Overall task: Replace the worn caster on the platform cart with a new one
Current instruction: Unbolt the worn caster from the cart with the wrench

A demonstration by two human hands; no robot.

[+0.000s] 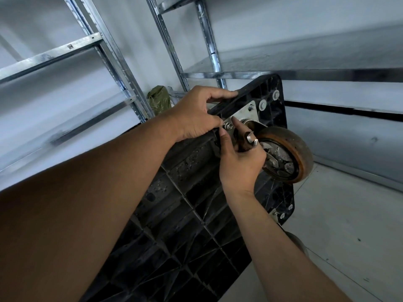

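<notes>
Bare galvanised steel shelving (104,53) fills the left side against a pale wall. Low down behind it sits a crumpled olive-green bag (158,101). Just right of the bag, the left hand (196,118) grips the upper edge of a black plastic platform cart (185,214), fingers curled over the rim. The cart is tipped up, its ribbed underside facing the viewer. Beside the left thumb is a small silver hex nut (227,127) on a corner of a square silver mounting plate (247,112). The right hand (239,162) pinches at this nut with thumb and forefinger, while its other fingers curl around a silver open-ended wrench (251,140). Just right of the hand, the worn caster with an orange-brown wheel (287,147) stands out from the plate, near the cart's top corner. A grey concrete floor (349,214) lies at the right.
</notes>
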